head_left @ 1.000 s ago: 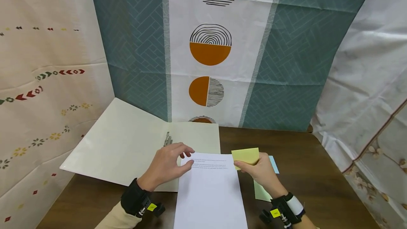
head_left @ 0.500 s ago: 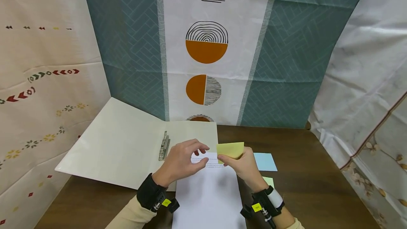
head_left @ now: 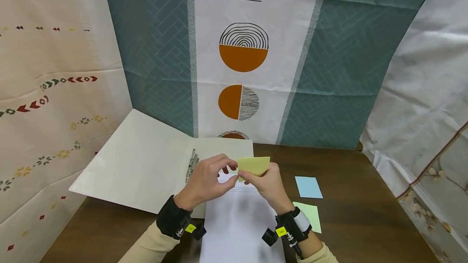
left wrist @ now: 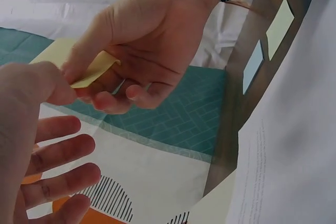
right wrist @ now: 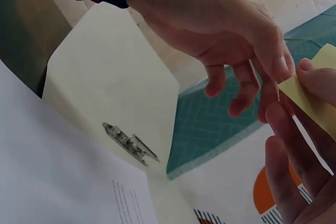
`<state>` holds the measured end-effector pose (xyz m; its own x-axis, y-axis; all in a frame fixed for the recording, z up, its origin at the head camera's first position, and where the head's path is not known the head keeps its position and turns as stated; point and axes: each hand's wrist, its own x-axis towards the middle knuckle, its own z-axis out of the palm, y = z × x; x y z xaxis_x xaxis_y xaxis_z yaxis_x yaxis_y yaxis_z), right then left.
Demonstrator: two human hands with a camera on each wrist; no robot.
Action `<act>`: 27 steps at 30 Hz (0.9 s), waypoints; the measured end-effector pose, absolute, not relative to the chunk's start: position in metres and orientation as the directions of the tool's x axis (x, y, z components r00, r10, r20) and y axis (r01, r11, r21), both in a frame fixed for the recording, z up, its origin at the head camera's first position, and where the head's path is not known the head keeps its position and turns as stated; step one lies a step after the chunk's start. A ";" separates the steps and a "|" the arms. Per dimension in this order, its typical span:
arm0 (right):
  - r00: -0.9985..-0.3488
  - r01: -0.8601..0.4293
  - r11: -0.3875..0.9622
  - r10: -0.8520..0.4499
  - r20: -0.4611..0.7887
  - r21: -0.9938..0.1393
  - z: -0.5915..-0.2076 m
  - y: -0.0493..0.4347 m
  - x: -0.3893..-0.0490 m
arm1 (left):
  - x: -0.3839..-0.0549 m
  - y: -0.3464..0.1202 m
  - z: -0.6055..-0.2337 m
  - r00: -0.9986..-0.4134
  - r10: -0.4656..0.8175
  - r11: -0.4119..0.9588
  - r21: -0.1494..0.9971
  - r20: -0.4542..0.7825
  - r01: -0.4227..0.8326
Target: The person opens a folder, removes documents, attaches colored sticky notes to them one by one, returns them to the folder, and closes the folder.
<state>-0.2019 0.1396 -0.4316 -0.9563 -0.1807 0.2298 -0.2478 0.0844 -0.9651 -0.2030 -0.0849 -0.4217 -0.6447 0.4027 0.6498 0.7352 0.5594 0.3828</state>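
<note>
My right hand (head_left: 269, 186) holds up a yellow sticky note (head_left: 254, 165) over the top of a printed sheet of paper (head_left: 241, 218), thumb on its near face and fingers behind. The note bends a little in the left wrist view. Close on its left is my left hand (head_left: 205, 180), the thumb tip right at the note's lower corner and a gap showing between thumb and index finger. Its other fingers (left wrist: 68, 153) are spread and loosely bent. The paper lies partly over an open white binder (head_left: 146, 161), whose metal clip (right wrist: 128, 142) shows in the right wrist view.
A blue sticky note (head_left: 308, 187) and a pale green one (head_left: 309, 216) lie on the brown table (head_left: 358, 206) to the right of the paper. A patterned cloth (head_left: 157, 52) hangs behind the table, with more cloth at both sides.
My right hand has carried the yellow sticky note leftward to the left hand. My left hand has shifted right, and the two now meet over the paper. The blue and green notes are fully uncovered.
</note>
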 end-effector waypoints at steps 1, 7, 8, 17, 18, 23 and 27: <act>-0.958 -0.247 0.090 -0.174 0.229 -0.965 -0.431 0.139 -0.202 | -0.203 -0.086 -0.421 -0.641 0.403 0.551 0.386 0.653 0.740; -0.952 -0.248 0.105 -0.207 0.223 -0.963 -0.433 0.138 -0.202 | -0.203 -0.090 -0.414 -0.617 0.396 0.464 0.432 0.680 0.774; -0.949 -0.254 0.104 -0.221 0.227 -0.962 -0.434 0.138 -0.202 | -0.202 -0.090 -0.413 -0.616 0.391 0.439 0.449 0.684 0.778; -0.925 -0.294 0.096 -0.279 0.258 -0.951 -0.436 0.134 -0.202 | -0.199 -0.085 -0.406 -0.618 0.365 0.339 0.519 0.696 0.784; -0.926 -0.289 0.098 -0.280 0.252 -0.952 -0.436 0.134 -0.202 | -0.198 -0.085 -0.406 -0.622 0.360 0.343 0.521 0.696 0.782; -0.921 -0.287 0.137 -0.311 0.234 -0.948 -0.432 0.140 -0.202 | -0.200 -0.089 -0.406 -0.631 0.341 0.372 0.516 0.697 0.771; -0.895 -0.365 0.142 -0.325 0.304 -0.920 -0.425 0.153 -0.205 | -0.205 -0.098 -0.406 -0.636 0.358 0.483 0.447 0.684 0.753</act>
